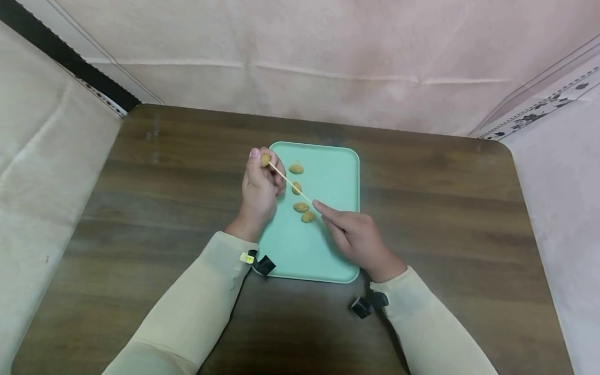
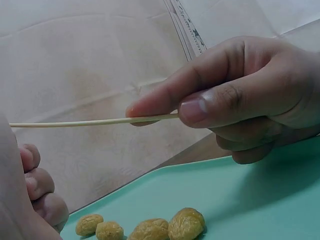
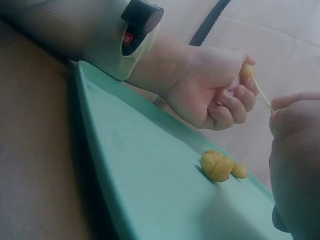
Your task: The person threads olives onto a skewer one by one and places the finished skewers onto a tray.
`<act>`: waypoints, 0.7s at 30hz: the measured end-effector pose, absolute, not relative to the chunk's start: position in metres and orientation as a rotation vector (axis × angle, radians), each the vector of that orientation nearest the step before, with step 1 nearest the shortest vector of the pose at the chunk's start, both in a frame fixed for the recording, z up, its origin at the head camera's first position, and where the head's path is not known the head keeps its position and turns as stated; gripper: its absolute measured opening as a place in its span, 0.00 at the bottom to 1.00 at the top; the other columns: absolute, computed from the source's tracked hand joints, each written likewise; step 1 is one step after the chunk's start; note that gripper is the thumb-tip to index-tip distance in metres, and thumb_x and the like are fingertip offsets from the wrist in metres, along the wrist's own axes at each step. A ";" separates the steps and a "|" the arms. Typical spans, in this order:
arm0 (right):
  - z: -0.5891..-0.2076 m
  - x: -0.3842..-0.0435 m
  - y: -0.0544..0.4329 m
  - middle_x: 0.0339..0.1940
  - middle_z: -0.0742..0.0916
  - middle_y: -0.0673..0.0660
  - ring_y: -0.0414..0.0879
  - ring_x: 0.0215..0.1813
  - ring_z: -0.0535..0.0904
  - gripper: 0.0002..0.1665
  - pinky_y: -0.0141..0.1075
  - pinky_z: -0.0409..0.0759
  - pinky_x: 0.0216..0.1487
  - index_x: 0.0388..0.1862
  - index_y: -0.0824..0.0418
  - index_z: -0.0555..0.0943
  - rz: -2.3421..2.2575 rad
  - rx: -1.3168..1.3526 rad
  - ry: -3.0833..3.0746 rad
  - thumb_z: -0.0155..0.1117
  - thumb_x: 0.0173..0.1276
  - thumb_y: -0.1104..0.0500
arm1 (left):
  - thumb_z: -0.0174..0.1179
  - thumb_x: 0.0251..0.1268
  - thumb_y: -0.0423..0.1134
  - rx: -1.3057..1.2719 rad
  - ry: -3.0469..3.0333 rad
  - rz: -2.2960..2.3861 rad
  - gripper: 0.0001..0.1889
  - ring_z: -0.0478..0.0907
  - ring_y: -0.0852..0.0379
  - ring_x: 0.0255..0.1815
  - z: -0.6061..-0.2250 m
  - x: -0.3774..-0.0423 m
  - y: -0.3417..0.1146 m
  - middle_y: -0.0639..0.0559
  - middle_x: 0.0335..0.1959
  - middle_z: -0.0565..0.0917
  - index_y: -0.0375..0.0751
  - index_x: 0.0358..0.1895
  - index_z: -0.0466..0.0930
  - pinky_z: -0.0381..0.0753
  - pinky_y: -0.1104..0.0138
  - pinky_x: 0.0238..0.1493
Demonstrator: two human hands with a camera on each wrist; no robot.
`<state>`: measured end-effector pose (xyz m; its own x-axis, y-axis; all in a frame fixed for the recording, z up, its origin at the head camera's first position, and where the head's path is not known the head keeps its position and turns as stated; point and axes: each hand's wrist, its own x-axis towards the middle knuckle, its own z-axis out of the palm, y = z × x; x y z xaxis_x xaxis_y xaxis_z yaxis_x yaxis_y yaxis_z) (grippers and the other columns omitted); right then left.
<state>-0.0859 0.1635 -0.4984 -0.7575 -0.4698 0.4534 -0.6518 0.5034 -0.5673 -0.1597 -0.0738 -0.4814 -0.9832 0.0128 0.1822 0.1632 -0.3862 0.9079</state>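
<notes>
Left hand [image 1: 259,192] pinches piece [image 1: 265,160], right hand [image 1: 353,237] grips stick [image 1: 281,173] meeting it; one seemingly underway, four loose pieces [image 1: 301,207] left on tray [image 1: 330,177].

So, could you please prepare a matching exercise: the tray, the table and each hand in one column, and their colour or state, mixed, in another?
Column one:
1. Tray
2. Left hand
3. Right hand
4. Table

Column two:
A. Pinches the thin stick
B. Brown
C. Holds a yellowish piece
D. Mint green

Pairs: 1-D, 2-C, 3-A, 4-B
</notes>
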 end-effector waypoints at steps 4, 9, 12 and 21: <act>-0.499 -0.087 0.162 0.51 0.97 0.61 0.40 0.30 0.84 0.33 0.43 0.95 0.43 0.78 0.55 0.83 1.125 0.945 -2.522 0.74 0.77 0.69 | 0.28 0.94 0.63 -0.282 -1.665 -2.553 0.27 0.55 0.57 0.16 -0.481 -0.160 -0.074 0.54 0.22 0.66 0.52 0.37 0.65 0.54 0.66 0.17; -0.500 -0.088 0.162 0.54 0.96 0.61 0.40 0.32 0.86 0.32 0.44 0.95 0.44 0.78 0.55 0.84 1.141 0.932 -2.529 0.74 0.78 0.69 | 0.27 0.95 0.62 -0.295 -1.625 -2.592 0.27 0.55 0.58 0.15 -0.482 -0.160 -0.072 0.55 0.21 0.64 0.52 0.36 0.65 0.53 0.65 0.16; -0.501 -0.088 0.162 0.52 0.97 0.61 0.39 0.30 0.84 0.32 0.44 0.95 0.43 0.78 0.55 0.84 1.155 0.924 -2.527 0.74 0.77 0.69 | 0.28 0.95 0.62 -0.297 -1.603 -2.612 0.26 0.55 0.58 0.14 -0.484 -0.161 -0.070 0.56 0.21 0.64 0.53 0.36 0.64 0.54 0.67 0.15; -0.503 -0.088 0.163 0.47 0.97 0.60 0.38 0.27 0.79 0.32 0.40 0.92 0.38 0.78 0.53 0.84 1.204 0.904 -2.547 0.73 0.79 0.68 | 0.27 0.95 0.59 -0.319 -1.588 -2.652 0.25 0.55 0.60 0.14 -0.486 -0.161 -0.067 0.57 0.20 0.64 0.53 0.36 0.65 0.53 0.68 0.15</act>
<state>-0.0879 0.1633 -0.5030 -0.7982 -0.4479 0.4028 -0.5956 0.4865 -0.6392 -0.1612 -0.0665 -0.4861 -0.9784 0.0760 0.1923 0.1336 -0.4774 0.8685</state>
